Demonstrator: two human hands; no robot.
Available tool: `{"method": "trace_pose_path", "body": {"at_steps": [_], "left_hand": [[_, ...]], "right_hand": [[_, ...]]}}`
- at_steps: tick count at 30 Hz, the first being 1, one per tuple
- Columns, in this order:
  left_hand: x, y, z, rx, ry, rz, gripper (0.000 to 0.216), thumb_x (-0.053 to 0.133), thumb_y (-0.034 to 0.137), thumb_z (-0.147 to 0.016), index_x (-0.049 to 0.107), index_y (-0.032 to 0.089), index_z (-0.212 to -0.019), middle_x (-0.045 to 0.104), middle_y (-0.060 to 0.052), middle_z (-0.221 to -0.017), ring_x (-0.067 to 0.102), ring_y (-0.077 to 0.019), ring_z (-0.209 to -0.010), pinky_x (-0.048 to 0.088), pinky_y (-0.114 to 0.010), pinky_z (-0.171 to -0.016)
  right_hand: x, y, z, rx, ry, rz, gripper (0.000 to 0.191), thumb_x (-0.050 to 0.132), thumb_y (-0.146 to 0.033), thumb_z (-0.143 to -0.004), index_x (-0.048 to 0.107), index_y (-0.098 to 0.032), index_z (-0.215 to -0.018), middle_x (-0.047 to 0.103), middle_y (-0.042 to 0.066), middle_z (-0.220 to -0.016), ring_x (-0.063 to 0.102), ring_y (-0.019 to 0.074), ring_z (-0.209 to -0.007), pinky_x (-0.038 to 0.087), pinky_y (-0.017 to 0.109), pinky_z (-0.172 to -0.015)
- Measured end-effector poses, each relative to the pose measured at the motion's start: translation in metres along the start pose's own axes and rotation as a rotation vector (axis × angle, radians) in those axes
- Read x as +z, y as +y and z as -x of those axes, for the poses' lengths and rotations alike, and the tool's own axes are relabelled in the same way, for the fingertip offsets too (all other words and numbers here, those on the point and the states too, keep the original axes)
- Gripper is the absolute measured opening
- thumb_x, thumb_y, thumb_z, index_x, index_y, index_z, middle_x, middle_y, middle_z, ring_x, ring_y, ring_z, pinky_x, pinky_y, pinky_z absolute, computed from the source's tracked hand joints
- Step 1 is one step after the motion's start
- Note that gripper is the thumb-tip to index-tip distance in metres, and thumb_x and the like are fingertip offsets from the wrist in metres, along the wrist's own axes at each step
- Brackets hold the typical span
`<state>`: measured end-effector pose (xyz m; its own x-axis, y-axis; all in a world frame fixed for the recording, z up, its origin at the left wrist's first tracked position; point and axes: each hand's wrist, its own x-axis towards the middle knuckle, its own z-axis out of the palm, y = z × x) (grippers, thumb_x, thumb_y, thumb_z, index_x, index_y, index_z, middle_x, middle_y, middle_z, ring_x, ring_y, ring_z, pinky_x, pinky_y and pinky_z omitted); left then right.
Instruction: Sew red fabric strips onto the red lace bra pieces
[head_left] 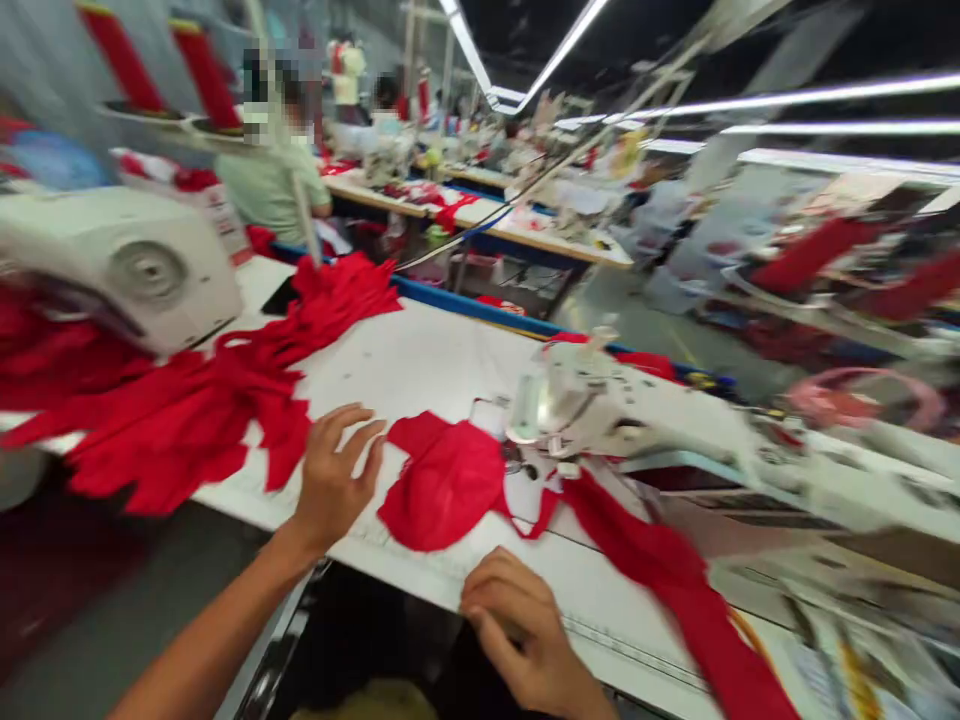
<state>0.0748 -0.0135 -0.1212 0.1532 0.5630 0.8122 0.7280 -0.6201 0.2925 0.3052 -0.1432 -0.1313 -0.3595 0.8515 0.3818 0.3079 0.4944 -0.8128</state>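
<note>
My left hand (337, 475) hovers over the white sewing table with its fingers apart and nothing in them. To its right lies a rounded red fabric piece (450, 490), close to the fingertips but apart from them. That piece reaches to the needle area of a white sewing machine (600, 400), and a narrow red strip joins it there. At the table's front edge my right hand (517, 625) is loosely curled, thumb near the fingertips, with nothing visible in it. A long red fabric band (660, 570) runs from under the machine head toward the lower right.
A heap of red fabric pieces (217, 400) covers the table's left side, beside another white machine (135, 260). Red thread cones (202, 70) stand at the upper left. Beyond the blue table edge (480, 312), a person in light green (270, 195) sits near other worktables.
</note>
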Motion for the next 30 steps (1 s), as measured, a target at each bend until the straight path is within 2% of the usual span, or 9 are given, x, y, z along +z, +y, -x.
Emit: {"method": "trace_pose_path", "body": {"at_steps": [4, 5, 7, 10, 14, 17, 23, 27, 30], "left_hand": [[-0.062, 0.005, 0.152, 0.156, -0.306, 0.119, 0.037, 0.053, 0.014, -0.091, 0.061, 0.032, -0.123, 0.068, -0.004, -0.106, 0.063, -0.0183, -0.104, 0.052, -0.039, -0.096], [-0.07, 0.011, 0.187, 0.055, -0.445, 0.14, 0.036, 0.051, 0.014, -0.092, 0.062, 0.033, -0.121, 0.068, -0.003, -0.106, 0.064, -0.0174, -0.102, 0.052, -0.038, -0.096], [-0.081, 0.021, 0.248, -0.437, -0.656, 0.065, 0.031, 0.048, 0.018, -0.094, 0.063, 0.028, -0.119, 0.066, -0.006, -0.113, 0.062, -0.0193, -0.106, 0.053, -0.038, -0.094], [-0.081, 0.027, 0.299, -0.678, -0.718, 0.021, 0.029, 0.048, 0.025, -0.095, 0.062, 0.02, -0.121, 0.06, -0.013, -0.119, 0.06, -0.0252, -0.111, 0.055, -0.044, -0.091], [-0.054, 0.018, 0.301, -0.725, -0.801, 0.072, 0.046, 0.059, 0.035, -0.091, 0.054, 0.025, -0.136, 0.051, -0.013, -0.133, 0.051, -0.0299, -0.125, 0.047, -0.051, -0.102], [-0.018, 0.011, 0.284, -0.701, -0.881, 0.093, 0.057, 0.065, 0.038, -0.087, 0.051, 0.03, -0.141, 0.037, -0.015, -0.15, 0.03, -0.0415, -0.141, 0.031, -0.068, -0.109], [0.035, 0.009, 0.257, -0.635, -0.983, 0.113, 0.056, 0.07, 0.034, -0.082, 0.059, 0.023, -0.136, 0.026, -0.017, -0.161, 0.007, -0.0524, -0.147, 0.005, -0.078, -0.11], [0.027, 0.007, 0.258, -0.64, -0.976, 0.152, 0.051, 0.069, 0.036, -0.084, 0.061, 0.028, -0.134, 0.024, -0.009, -0.164, 0.007, -0.0454, -0.15, 0.008, -0.07, -0.117], [-0.009, -0.006, 0.276, -0.704, -0.948, 0.188, 0.043, 0.064, 0.039, -0.09, 0.06, 0.038, -0.132, 0.031, 0.001, -0.161, 0.023, -0.0333, -0.15, 0.025, -0.056, -0.12]], "right_hand": [[0.004, 0.006, -0.006, -0.078, -0.063, 0.07, 0.017, 0.055, -0.008, -0.09, 0.066, -0.02, -0.094, 0.066, 0.006, -0.084, 0.063, 0.0195, -0.077, 0.052, 0.033, -0.068], [0.004, 0.006, -0.007, -0.095, -0.077, 0.078, 0.017, 0.056, -0.008, -0.089, 0.066, -0.021, -0.095, 0.066, 0.006, -0.083, 0.064, 0.0198, -0.077, 0.053, 0.033, -0.067], [0.005, 0.005, -0.006, -0.096, -0.114, 0.098, 0.016, 0.057, -0.008, -0.088, 0.066, -0.021, -0.093, 0.066, 0.007, -0.083, 0.064, 0.0205, -0.077, 0.053, 0.033, -0.066], [0.009, 0.003, -0.005, -0.074, -0.177, 0.143, 0.016, 0.057, -0.01, -0.089, 0.067, -0.021, -0.092, 0.067, 0.007, -0.084, 0.066, 0.0213, -0.078, 0.054, 0.032, -0.066], [0.016, 0.003, -0.006, -0.057, -0.221, 0.193, 0.014, 0.059, -0.013, -0.089, 0.069, -0.022, -0.092, 0.068, 0.007, -0.084, 0.067, 0.0221, -0.077, 0.055, 0.033, -0.065], [0.02, 0.001, -0.007, -0.041, -0.228, 0.219, 0.013, 0.058, -0.015, -0.09, 0.07, -0.022, -0.09, 0.068, 0.007, -0.084, 0.067, 0.0225, -0.077, 0.055, 0.032, -0.065], [0.024, -0.001, -0.004, -0.078, -0.214, 0.262, 0.013, 0.058, -0.017, -0.091, 0.07, -0.022, -0.089, 0.069, 0.007, -0.084, 0.067, 0.0211, -0.076, 0.056, 0.03, -0.064], [0.025, -0.004, -0.005, -0.098, -0.212, 0.251, 0.013, 0.058, -0.016, -0.091, 0.069, -0.022, -0.089, 0.069, 0.006, -0.083, 0.067, 0.0208, -0.076, 0.056, 0.03, -0.064], [0.024, -0.005, -0.004, -0.109, -0.205, 0.235, 0.013, 0.058, -0.016, -0.092, 0.069, -0.022, -0.088, 0.069, 0.006, -0.082, 0.067, 0.0207, -0.077, 0.056, 0.03, -0.065]]}}
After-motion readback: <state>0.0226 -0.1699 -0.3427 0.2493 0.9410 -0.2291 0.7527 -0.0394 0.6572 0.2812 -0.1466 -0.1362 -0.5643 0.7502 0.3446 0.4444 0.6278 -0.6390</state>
